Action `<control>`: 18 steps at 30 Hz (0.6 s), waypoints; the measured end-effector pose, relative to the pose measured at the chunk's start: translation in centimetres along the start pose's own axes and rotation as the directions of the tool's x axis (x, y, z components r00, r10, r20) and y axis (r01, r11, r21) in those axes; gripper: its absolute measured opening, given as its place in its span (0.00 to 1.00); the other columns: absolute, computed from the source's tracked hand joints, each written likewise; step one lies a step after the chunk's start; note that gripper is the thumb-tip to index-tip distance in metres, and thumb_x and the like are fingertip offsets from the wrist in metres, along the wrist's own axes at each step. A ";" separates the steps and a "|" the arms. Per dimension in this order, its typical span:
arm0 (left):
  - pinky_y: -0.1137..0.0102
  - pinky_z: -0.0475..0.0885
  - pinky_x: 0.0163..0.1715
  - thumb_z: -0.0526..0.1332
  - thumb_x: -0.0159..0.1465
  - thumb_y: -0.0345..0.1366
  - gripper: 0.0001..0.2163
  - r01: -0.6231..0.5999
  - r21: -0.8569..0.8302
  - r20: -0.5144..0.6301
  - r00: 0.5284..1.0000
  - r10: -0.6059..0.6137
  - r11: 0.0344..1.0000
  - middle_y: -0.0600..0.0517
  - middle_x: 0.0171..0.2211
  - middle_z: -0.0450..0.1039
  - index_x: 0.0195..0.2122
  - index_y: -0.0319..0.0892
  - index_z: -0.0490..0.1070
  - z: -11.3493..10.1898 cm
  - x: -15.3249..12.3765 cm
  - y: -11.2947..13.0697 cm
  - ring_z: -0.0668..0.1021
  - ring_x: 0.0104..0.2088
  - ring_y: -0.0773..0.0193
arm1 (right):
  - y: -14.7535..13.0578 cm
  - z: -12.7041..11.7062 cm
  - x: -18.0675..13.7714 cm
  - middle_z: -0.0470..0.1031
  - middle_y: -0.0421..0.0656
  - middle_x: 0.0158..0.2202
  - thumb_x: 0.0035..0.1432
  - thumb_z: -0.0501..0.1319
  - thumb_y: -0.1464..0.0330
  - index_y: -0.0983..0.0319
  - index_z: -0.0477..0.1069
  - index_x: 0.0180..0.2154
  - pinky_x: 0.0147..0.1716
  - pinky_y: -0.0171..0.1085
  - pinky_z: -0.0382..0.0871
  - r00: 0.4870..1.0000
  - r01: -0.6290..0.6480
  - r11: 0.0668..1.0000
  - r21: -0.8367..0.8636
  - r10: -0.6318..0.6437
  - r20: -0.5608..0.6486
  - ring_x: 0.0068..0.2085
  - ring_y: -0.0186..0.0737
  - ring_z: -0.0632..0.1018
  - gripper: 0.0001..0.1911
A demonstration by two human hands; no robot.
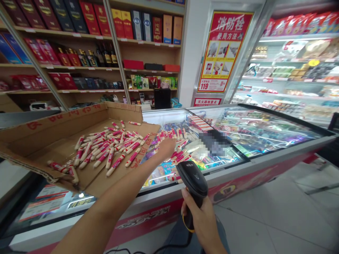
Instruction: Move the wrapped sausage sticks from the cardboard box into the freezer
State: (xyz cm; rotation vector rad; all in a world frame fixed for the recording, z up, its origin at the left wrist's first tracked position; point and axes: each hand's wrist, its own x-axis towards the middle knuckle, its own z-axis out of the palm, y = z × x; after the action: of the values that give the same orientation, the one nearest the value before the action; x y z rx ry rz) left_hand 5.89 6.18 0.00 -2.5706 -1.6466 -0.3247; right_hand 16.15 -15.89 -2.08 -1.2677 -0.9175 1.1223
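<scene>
Right hand [202, 220] is wrapped round the scanner [192, 179], left hand [167, 147] is at the wrapped sticks [173, 133] bunched just beyond it, grip can't be told, and loose sticks [180, 156] between both hands could scatter if the scanner dips into them.

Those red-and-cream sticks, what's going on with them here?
A person's right hand grips a black handheld scanner. The left hand is at a row of sticks on the glass-topped freezer; whether it holds any is hard to tell. More sticks lie heaped in an open cardboard box to the left, and others lie loose near the scanner.
</scene>
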 end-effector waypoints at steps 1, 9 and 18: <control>0.62 0.69 0.47 0.48 0.68 0.28 0.14 0.002 0.008 -0.001 1.000 -0.002 1.000 0.39 0.43 0.76 0.45 0.34 0.72 0.0 0.0 0.1 0.75 0.48 0.53 | 0.0 -0.1 0.1 0.68 0.36 0.13 0.53 0.66 0.52 0.63 0.70 0.28 0.16 0.31 0.63 1.000 0.000 1.000 -0.001 0.000 0.002 0.16 0.33 0.69 0.20; 0.60 0.68 0.50 0.51 0.68 0.34 0.13 -0.015 0.026 -0.016 1.000 0.016 1.000 0.38 0.46 0.73 0.45 0.34 0.73 0.2 -0.2 0.4 0.73 0.50 0.50 | -0.1 -0.2 0.5 0.69 0.36 0.13 0.52 0.67 0.51 0.63 0.71 0.30 0.17 0.31 0.64 1.000 -0.020 1.000 0.016 0.020 0.000 0.17 0.34 0.70 0.21; 0.61 0.66 0.53 0.51 0.67 0.33 0.13 0.037 0.058 -0.124 0.992 -0.030 0.998 0.40 0.46 0.73 0.45 0.35 0.73 -2.7 -2.9 -1.2 0.73 0.50 0.53 | -0.6 0.1 0.4 0.69 0.38 0.13 0.51 0.66 0.49 0.61 0.69 0.23 0.18 0.33 0.65 0.999 -0.019 0.996 -0.086 0.022 0.031 0.17 0.37 0.71 0.21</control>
State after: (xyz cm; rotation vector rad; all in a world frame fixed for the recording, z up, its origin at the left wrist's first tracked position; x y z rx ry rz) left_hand 3.27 3.59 1.95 -2.4294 -1.6325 -0.4205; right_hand 16.25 -15.47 -1.46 -1.3351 -0.9875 1.1317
